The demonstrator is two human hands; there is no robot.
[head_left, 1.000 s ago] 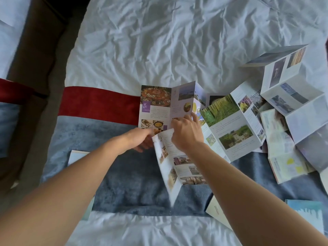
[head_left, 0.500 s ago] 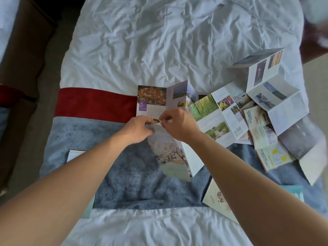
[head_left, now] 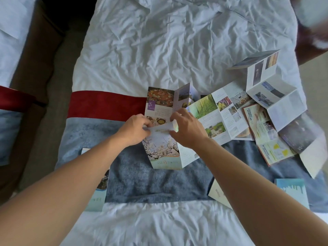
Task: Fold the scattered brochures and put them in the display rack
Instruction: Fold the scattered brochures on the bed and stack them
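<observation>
Centrally, both bare hands are meeting over a blossom brochure (head_left: pixel 162 150), which is lying on the grey-blue bed runner (head_left: pixel 156 181) with its lower edge pointing toward the camera. The left hand (head_left: pixel 134 129) is pinching the brochure's upper left corner, its fingers closed on the paper. The right hand (head_left: pixel 186 129) is gripping the upper right part, with the thumb under a raised white flap and the fingers curling over its top edge. The brochure's cover panel, showing white blossoms, is facing up, and a further white panel is projecting at its right side beneath the right forearm.

Just beyond the hands, an open food brochure (head_left: pixel 160 103) is resting across the red band (head_left: pixel 106 105) and the runner, its right panel standing partly upright. Beside it on the right, a garden brochure (head_left: pixel 214 114) is lying unfolded, overlapping an orange-edged leaflet (head_left: pixel 266 137). Farther right, a long accordion brochure (head_left: pixel 273 89) is zigzagging over the white sheet (head_left: pixel 168 47), with its lower panels blurring near the bed's edge.

Near the left forearm, a pale blue folded brochure (head_left: pixel 96 196) is lying partly hidden by the arm. Near the right forearm, a cream leaflet (head_left: pixel 217 192) and a light blue booklet (head_left: pixel 291 189) are lying partly covered by the arm. The display rack is lying outside the view.
</observation>
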